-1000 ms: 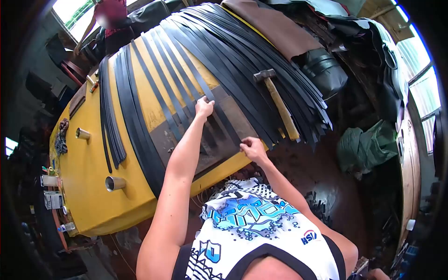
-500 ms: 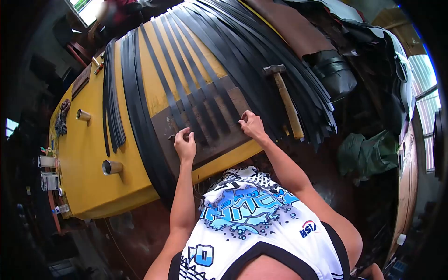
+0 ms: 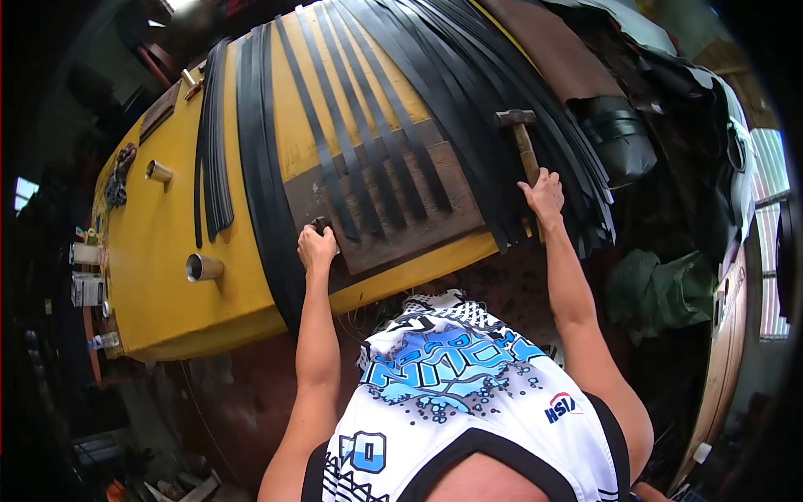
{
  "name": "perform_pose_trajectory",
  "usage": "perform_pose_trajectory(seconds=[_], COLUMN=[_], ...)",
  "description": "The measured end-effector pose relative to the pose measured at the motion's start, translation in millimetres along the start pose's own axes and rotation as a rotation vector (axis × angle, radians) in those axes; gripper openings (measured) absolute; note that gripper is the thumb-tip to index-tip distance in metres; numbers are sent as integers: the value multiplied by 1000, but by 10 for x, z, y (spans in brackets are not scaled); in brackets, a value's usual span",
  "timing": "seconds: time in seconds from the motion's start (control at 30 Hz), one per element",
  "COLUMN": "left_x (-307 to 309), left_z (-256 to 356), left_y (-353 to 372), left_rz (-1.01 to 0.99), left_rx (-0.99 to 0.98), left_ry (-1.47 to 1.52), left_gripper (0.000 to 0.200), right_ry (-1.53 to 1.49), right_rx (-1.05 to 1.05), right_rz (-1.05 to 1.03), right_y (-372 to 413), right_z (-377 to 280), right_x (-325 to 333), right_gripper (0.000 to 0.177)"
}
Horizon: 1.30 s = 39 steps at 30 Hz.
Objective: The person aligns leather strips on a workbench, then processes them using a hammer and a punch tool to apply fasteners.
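Note:
My left hand (image 3: 317, 248) is closed at the left edge of a dark brown board (image 3: 447, 224), with a small dark piece (image 3: 320, 224) between the fingers; its kind is hard to make out. Several narrow black strips (image 3: 303, 85) run side by side across the table, their near ends lying on the board. To the right, my right hand (image 3: 544, 199) has its fingers around the wooden handle of a hammer (image 3: 525, 149). The hammer lies on a thick bundle of black strips (image 3: 473, 142), its metal head pointing away from me.
The yellow table (image 3: 155, 276) bears two metal cups, one near (image 3: 203, 268) and one farther off (image 3: 157, 171). Wider black strips (image 3: 255, 125) and a thin bundle (image 3: 214, 159) lie on the left. A green bag (image 3: 665, 289) sits beyond the table's right side.
My right hand has moved right, from the board to the hammer handle. My left hand has closed on the small dark piece near the board's left edge. The view has shifted slightly.

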<state>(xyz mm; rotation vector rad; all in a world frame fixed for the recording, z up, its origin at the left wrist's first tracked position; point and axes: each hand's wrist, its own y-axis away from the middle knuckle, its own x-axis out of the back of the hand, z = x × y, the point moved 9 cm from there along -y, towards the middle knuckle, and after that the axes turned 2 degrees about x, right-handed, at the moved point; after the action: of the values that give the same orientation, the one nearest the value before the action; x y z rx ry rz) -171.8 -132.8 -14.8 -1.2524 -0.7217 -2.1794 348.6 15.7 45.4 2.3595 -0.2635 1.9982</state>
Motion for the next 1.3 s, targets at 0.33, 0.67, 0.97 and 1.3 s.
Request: perform_pose_trajectory(seconds=[0.33, 0.67, 0.97, 1.3], left_x=[104, -34, -237, -218], left_z=[-180, 418, 523, 503], left_y=[-13, -7, -57, -84], left_rz=[-287, -489, -538, -495], left_rx=[181, -247, -465, -522], left_ry=[1096, 1086, 905, 883], left_gripper=[30, 31, 31, 26], right_ry=[-205, -1073, -946, -845], right_rx=[-53, -4, -133, -108], right_rz=[-53, -312, -602, -595], right_y=[-368, 1585, 2849, 2993], right_z=[-1, -914, -1146, -1176], right_x=[197, 183, -459, -639], right_gripper=[44, 18, 21, 33])
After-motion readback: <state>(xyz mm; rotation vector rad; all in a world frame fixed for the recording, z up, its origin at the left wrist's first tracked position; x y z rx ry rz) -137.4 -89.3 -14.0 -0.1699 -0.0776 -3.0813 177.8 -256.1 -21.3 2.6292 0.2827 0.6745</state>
